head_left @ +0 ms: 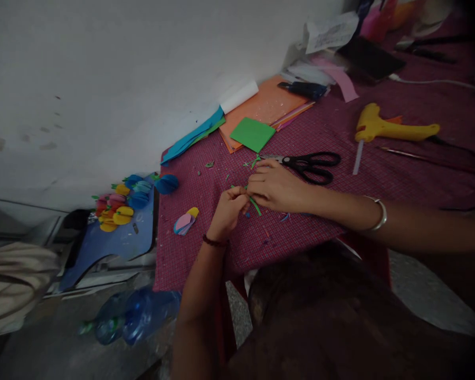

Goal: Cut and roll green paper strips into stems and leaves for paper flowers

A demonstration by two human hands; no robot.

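Observation:
Close together over the checked tablecloth, my two hands work on a thin green paper strip [255, 206]. My left hand [232, 207], with a dark bracelet at the wrist, is closed, thumb against fingers, at one end of the strip. My right hand [272, 186] has its fingers curled over the strip and partly hides it. Black-handled scissors [314, 162] lie just beyond my right hand, blades toward the fingers. A green paper square [252, 134] rests past them on orange sheets [273, 100]. Small green scraps [253, 162] lie near my fingertips.
A yellow glue gun [391, 126] and a brush [419, 155] lie to the right. Paper ovals [185, 221] sit at the left. Coloured paper pumpkins [119, 203] stand on a blue board [136, 240] beside the table. Blue bottles [142, 316] are on the floor.

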